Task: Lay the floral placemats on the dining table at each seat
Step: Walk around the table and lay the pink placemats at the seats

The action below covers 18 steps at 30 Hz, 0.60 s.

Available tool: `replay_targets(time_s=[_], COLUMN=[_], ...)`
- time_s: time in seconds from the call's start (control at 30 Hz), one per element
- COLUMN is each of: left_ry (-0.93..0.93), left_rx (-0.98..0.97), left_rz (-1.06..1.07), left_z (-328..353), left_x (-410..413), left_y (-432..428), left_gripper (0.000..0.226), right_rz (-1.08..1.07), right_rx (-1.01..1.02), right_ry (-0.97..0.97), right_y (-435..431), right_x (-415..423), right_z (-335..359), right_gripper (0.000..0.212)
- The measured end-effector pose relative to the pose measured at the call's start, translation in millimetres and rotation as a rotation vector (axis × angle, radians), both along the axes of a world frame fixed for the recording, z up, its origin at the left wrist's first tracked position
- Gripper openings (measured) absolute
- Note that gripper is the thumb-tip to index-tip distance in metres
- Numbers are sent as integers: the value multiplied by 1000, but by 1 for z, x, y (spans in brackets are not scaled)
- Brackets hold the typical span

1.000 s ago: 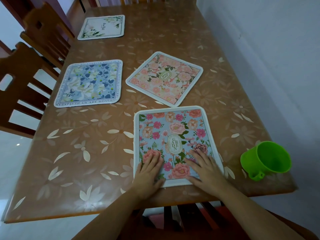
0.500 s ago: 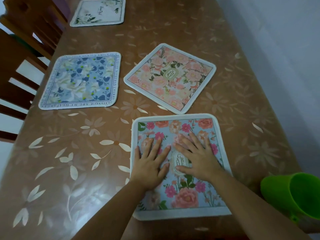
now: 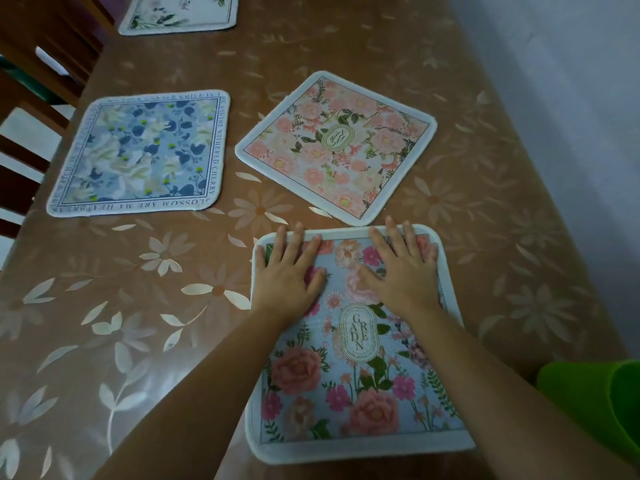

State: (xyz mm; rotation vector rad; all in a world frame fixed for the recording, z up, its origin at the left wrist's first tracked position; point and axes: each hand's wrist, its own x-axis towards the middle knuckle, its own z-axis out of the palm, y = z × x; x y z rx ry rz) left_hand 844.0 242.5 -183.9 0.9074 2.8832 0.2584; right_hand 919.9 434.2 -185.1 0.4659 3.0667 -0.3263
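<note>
1. Four mats lie on the dining table: a white placemat at the upper left of the frame, a blue placemat at the left, a pink placemat in the centre, turned at an angle, and a rose placemat at the lower centre.
2. The left hand and the right hand press flat on the far part of the rose placemat, fingers straight and spread, grasping nothing.
3. Their fingertips reach its far white border.
4. A green cup stands at the lower right.
</note>
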Motion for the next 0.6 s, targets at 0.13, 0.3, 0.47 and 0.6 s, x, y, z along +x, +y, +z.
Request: replay_targets(time_s=[0.13, 0.3, 0.47, 0.6], left_ry=[-34, -63, -71, -94], left_rx=[9, 4, -11, -25], left_rz=[42, 0, -52, -75], left_z=[-2, -1, 5, 8], left_x=[21, 60, 97, 123], left_y=[-11, -32, -48, -57], left_gripper=[62, 62, 61, 60], right_rz=[3, 61, 62, 42], right_rx=[28, -28, -12, 2], right_ry=[8, 27, -18, -72], right_y=[3, 2, -8, -20], right_x=[26, 76, 116, 136], right_z=[2, 10, 12, 18], right_gripper=[68, 72, 67, 69])
